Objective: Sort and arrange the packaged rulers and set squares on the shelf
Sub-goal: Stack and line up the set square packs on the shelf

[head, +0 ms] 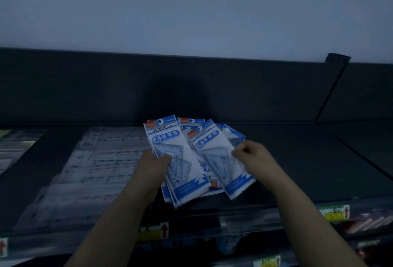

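**Set-square packs fanned in both hands over the shelf**

Dim light, blurred at the edges. My left hand (155,165) grips a small stack of set-square packs (170,139); thumb lies across the front of the top one, the other fingers are hidden behind the stack. The top pack reads "GEOMETRIC" with a blue "2" badge, and it tilts up and to the left.

My right hand (252,155) is curled, fingertips pinching the right edge of a single pack (214,149). This one leans the other way and overlaps the left stack near its lower edge.

More packs of the same blue-and-white kind (191,121) show behind and under these two. I cannot tell whether they lie on the shelf (297,160) or are part of what I hold.

To the left, flat on the dark shelf, a spread of clear ruler packs (95,171) in overlapping rows, just beside my left hand.

Along the shelf's front lip: yellow price labels with red arrows (154,231), print too blurred to read.
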### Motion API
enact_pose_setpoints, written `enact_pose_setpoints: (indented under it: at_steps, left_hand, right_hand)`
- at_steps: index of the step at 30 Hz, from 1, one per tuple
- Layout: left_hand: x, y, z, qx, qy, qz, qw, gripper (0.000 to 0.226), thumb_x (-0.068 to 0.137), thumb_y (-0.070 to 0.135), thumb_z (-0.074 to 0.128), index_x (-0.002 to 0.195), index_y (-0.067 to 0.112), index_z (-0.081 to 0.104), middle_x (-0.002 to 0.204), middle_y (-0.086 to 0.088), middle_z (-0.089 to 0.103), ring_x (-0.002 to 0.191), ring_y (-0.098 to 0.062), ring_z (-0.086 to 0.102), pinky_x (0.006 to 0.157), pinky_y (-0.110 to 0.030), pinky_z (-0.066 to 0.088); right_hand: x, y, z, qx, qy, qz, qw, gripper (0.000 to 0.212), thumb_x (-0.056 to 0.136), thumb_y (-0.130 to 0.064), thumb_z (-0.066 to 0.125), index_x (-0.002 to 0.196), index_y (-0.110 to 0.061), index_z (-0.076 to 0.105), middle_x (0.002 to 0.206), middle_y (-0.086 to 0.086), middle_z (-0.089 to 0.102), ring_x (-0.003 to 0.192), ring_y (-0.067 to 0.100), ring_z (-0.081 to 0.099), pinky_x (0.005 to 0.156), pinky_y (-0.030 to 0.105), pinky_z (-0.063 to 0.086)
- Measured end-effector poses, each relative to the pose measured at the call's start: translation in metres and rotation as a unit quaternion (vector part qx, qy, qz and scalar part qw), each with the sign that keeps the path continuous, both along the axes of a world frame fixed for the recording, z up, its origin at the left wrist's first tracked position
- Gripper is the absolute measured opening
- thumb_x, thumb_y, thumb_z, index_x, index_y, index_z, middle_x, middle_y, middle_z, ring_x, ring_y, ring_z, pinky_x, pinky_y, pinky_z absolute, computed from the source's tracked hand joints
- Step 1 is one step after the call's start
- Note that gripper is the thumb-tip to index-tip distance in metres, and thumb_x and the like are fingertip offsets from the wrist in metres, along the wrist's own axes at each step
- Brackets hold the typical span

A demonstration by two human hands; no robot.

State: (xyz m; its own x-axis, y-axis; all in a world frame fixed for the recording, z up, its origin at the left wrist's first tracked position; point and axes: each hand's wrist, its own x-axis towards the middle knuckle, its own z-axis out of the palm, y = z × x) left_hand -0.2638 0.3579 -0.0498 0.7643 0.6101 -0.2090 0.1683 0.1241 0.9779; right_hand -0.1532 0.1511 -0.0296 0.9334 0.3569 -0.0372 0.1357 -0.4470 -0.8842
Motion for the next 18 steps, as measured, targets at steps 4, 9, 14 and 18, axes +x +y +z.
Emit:
enact_pose_setpoints:
  at_steps: [4,9,14,18]
  left_hand:
    - [-0.001,-0.003,0.007,-0.026,-0.009,0.023,0.999,0.014,0.096,0.001,0.047,0.107,0.004,0.055,0.092,-0.010,0.063,0.074,-0.019,0.060,0.057,-0.026,0.044]
    - [0.001,-0.019,0.020,-0.134,-0.022,0.030,0.990,0.017,0.097,0.003,0.046,0.084,0.003,0.058,0.078,-0.016,0.064,0.067,-0.028,0.061,0.051,-0.031,0.050]
    - [0.004,-0.010,0.017,-0.089,-0.039,0.038,0.995,0.022,0.091,0.003,0.059,0.112,0.003,0.057,0.105,-0.021,0.066,0.085,-0.032,0.065,0.074,-0.039,0.053]
    - [0.001,0.004,0.014,-0.065,-0.039,0.042,0.996,0.021,0.093,0.000,0.054,0.114,0.004,0.055,0.098,-0.014,0.065,0.081,-0.026,0.063,0.066,-0.032,0.050]
  right_hand:
    - [-0.003,0.012,0.017,0.120,0.034,-0.010,0.992,0.014,0.093,-0.021,0.057,0.080,-0.015,0.055,0.066,0.002,0.052,0.056,0.013,0.045,0.055,0.027,0.038]
    - [-0.016,0.052,0.023,0.080,0.056,0.062,0.993,0.012,0.093,-0.024,0.056,0.087,-0.014,0.059,0.076,0.003,0.059,0.069,0.018,0.056,0.065,0.031,0.046]
    - [0.013,0.045,0.016,0.049,-0.024,-0.047,0.997,0.019,0.092,-0.025,0.057,0.098,-0.009,0.065,0.086,0.005,0.065,0.070,0.013,0.054,0.060,0.027,0.045]
    - [0.042,0.014,0.000,-0.095,0.043,-0.113,0.988,0.068,0.074,-0.053,0.070,0.118,-0.004,0.053,0.106,0.009,0.062,0.088,0.021,0.061,0.063,0.028,0.049]
